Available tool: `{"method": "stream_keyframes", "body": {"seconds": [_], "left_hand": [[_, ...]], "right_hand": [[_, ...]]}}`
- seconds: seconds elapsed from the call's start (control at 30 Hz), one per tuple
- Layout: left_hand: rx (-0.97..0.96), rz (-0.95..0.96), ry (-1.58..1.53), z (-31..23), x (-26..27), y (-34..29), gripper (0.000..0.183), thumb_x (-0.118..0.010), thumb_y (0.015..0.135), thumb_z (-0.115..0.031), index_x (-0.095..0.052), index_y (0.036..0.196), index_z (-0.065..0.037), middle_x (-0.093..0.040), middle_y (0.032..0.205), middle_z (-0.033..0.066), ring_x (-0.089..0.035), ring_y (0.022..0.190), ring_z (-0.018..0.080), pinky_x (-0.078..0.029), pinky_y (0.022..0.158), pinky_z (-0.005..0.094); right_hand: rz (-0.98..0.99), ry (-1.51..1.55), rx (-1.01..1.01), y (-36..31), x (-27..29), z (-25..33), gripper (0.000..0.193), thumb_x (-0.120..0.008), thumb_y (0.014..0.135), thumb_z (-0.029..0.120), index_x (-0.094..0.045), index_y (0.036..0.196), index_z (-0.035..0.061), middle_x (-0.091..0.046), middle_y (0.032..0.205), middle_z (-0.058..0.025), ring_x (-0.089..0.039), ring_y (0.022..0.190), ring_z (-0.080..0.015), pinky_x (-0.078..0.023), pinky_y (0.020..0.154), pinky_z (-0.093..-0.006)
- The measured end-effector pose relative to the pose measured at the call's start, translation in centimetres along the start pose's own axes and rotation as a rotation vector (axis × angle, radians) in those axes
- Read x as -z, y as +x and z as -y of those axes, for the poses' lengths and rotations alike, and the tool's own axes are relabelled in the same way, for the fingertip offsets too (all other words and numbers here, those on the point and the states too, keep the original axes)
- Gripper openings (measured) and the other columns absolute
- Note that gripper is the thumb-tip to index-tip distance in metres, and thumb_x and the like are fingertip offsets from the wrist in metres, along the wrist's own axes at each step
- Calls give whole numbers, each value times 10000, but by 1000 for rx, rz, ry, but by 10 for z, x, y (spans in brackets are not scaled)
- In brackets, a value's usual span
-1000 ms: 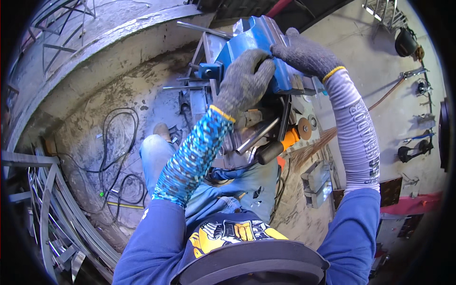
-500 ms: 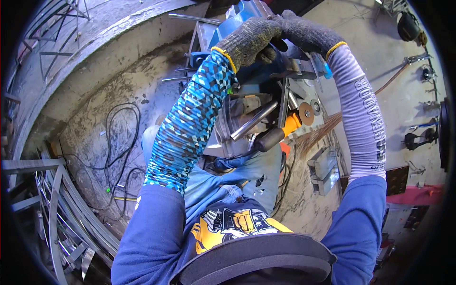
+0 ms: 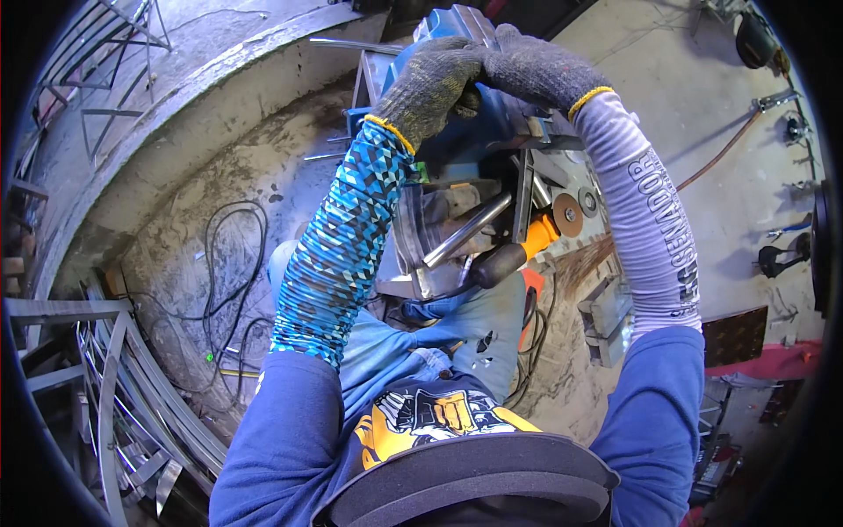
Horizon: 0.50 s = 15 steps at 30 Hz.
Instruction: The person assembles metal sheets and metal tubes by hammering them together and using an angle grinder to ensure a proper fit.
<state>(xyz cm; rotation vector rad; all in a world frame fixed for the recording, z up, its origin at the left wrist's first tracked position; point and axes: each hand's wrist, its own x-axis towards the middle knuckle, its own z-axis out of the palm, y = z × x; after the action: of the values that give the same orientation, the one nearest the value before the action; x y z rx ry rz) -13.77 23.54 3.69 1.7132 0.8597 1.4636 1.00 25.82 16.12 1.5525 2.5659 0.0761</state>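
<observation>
Both my hands wear grey knit gloves with yellow cuffs and meet over a blue bench vise [image 3: 454, 21] at the far middle. My left hand [image 3: 428, 86] is closed, its fingers curled under, at the vise's left side. My right hand [image 3: 537, 70] is also curled, its fingers up against the left glove. Whatever the fingers grip is hidden beneath the gloves. Nearer to me, an orange angle grinder [image 3: 539, 235] with a brown disc lies below the vise. Beside it rests a shiny metal tube [image 3: 467, 230], slanting.
Long metal strips [image 3: 149, 404] are heaped at the left, near a low concrete ledge [image 3: 189, 114]. A black cable [image 3: 209, 263] loops over the floor. Grey metal blocks [image 3: 606, 321] stand at the right. Clamps and a welding mask [image 3: 755, 39] are along the right side.
Both gloved hands have shifted left together over the vise. My right forearm has swung inward. The grinder and tube stay in nearly the same place.
</observation>
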Motion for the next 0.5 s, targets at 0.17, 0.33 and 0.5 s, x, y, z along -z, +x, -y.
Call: {"method": "stream_keyframes", "body": {"seconds": [0.17,0.33,0.5], "left_hand": [[70,-71,-134,-10,-5,-2,181,-622,923,-73,-699,1081,-29,-677,897,91,-683,698,208,-577,615,336],[-189,-682,378,-34,-21,9,233,-570,981,-158,-671,1111,7,-696,890,60,-691,854,194,-557,803,335],[-424,-626,-142,-26,-31,28,357,-544,1001,-243,-638,1237,8,-658,1152,83,-607,996,144,-503,887,299]], "right_hand": [[-84,59,97,0,2,-2,648,-572,930,543,-554,1330,33,-581,1245,-246,-573,1198,-420,-446,1030,-469],[-240,394,315,6,-12,-17,439,-626,885,383,-676,1180,61,-703,1068,-195,-680,1008,-362,-522,914,-444],[-111,681,384,16,-15,-23,370,-645,889,353,-683,1106,55,-710,1038,-186,-685,974,-364,-542,856,-457]]}}
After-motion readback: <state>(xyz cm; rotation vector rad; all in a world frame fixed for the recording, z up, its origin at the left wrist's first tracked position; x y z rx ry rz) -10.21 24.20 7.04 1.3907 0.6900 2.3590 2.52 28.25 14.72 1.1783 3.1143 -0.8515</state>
